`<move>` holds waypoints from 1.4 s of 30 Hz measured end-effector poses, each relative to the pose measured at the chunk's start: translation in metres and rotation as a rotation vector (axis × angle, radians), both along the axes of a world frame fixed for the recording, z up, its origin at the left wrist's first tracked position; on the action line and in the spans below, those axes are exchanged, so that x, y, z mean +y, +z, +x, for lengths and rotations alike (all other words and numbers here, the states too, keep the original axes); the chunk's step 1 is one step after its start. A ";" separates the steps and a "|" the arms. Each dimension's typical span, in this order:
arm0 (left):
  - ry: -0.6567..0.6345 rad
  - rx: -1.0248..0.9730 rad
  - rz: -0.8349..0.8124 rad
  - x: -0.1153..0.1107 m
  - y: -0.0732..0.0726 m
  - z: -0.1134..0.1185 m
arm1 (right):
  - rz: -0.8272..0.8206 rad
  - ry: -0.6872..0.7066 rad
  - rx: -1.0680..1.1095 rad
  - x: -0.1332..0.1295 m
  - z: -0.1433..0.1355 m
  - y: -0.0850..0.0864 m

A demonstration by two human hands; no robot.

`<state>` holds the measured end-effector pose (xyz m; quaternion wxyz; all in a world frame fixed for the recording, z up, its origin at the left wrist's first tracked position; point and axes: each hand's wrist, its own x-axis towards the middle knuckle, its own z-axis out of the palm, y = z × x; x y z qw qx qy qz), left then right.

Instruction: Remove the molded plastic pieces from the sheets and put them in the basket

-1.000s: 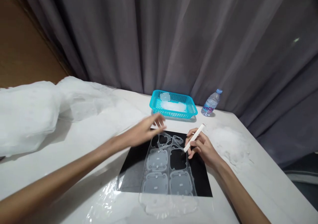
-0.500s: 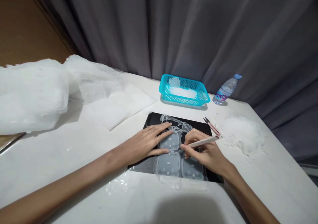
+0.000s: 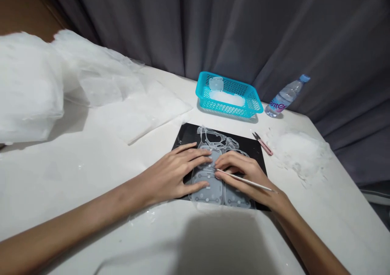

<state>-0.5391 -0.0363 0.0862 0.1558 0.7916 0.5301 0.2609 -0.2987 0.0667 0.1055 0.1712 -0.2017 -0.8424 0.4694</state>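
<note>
A translucent sheet of rounded square pieces [image 3: 207,189] lies on a black mat [image 3: 189,133]. My left hand [image 3: 179,169] rests on its left side, fingers spread. Over the sheet's middle, my right hand [image 3: 240,171] pinches a thin white stick-like tool [image 3: 248,181], whose back end points to the lower right. The tip is too small to make out near the gap between the pieces. Loose clear strips [image 3: 230,144] curl on the mat above my hands.
Behind the mat stands a turquoise basket [image 3: 229,111] with translucent pieces inside. A water bottle [image 3: 284,98], pink-handled snips [image 3: 264,145] and a heap of clear scraps [image 3: 300,153] are at right. White plastic bags [image 3: 27,88] lie at left.
My right hand has moved slightly left, and the tool now slopes down to the right. My left hand's fingers have shifted a little on the sheet. The whole view has tilted lower.
</note>
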 end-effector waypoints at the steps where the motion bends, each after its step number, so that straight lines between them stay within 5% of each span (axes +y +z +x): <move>1: 0.002 0.009 0.012 0.000 0.000 0.000 | 0.012 0.006 0.007 -0.001 -0.001 0.000; 11: 0.005 0.131 0.085 0.001 -0.006 0.000 | 0.169 0.117 -0.022 -0.003 -0.001 0.003; 35: -0.025 0.101 0.060 0.000 -0.009 -0.001 | 0.392 0.145 -0.101 -0.011 -0.002 0.006; 42: -0.035 0.071 -0.026 0.001 -0.002 0.000 | 0.231 0.085 -0.100 -0.007 0.008 0.013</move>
